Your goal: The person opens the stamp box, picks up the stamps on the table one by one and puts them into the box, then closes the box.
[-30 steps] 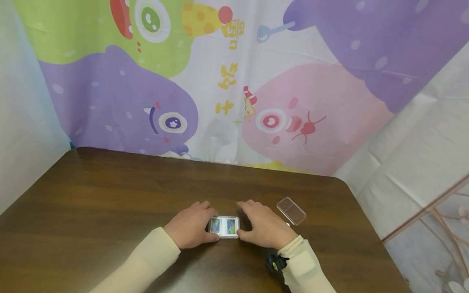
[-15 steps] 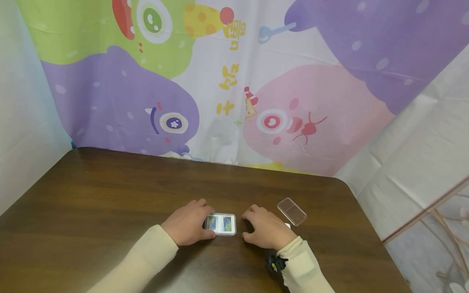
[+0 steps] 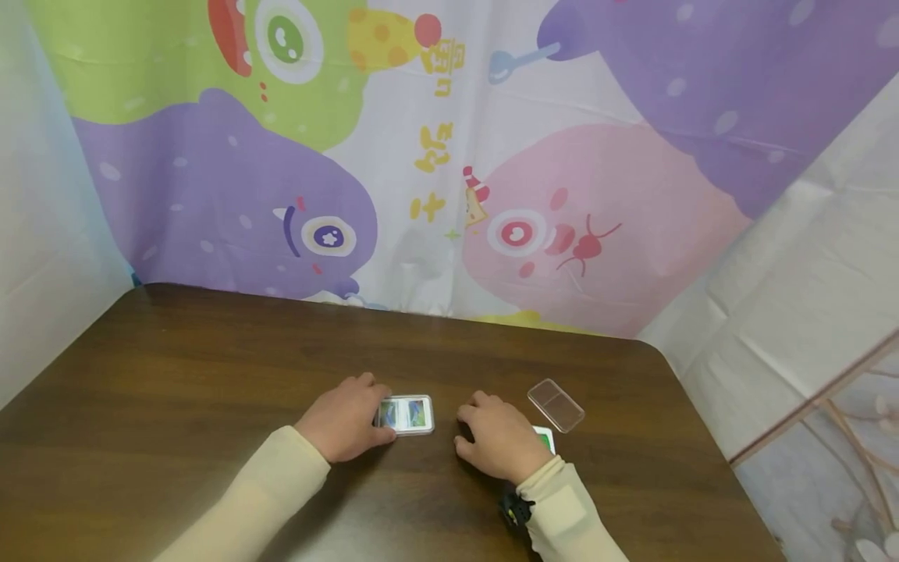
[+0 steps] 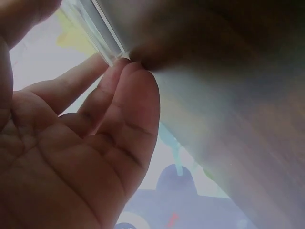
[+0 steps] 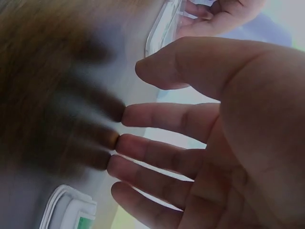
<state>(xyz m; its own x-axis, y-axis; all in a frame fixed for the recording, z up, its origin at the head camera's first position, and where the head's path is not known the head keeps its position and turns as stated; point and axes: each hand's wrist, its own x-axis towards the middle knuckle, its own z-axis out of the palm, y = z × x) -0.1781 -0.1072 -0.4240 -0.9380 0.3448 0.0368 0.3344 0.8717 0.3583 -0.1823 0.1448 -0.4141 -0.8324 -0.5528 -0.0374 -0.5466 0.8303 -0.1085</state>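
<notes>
A flat clear case (image 3: 409, 415) with two blue-green pictures on a white ground lies on the brown table. My left hand (image 3: 346, 419) holds its left end, thumb on the near edge and fingers at the far edge; in the left wrist view the fingertips meet the rim of the clear case (image 4: 107, 43). My right hand (image 3: 500, 435) stays to the right of the case, apart from it. Its fingers are relaxed and spread, with nothing between them and the fingertips close to the tabletop. Partly hidden behind the right hand is a white-edged object with green (image 3: 546, 440).
A clear rectangular lid (image 3: 556, 405) lies on the table (image 3: 232, 351) beyond the right hand. White-rimmed with a green patch, the object (image 5: 71, 210) shows low in the right wrist view. A cartoon-printed cloth (image 3: 421, 257) hangs along the table's back edge.
My left hand has slid the case left and slightly away from me. The right hand has come off the case's right end, and more of the white-and-green object shows behind it.
</notes>
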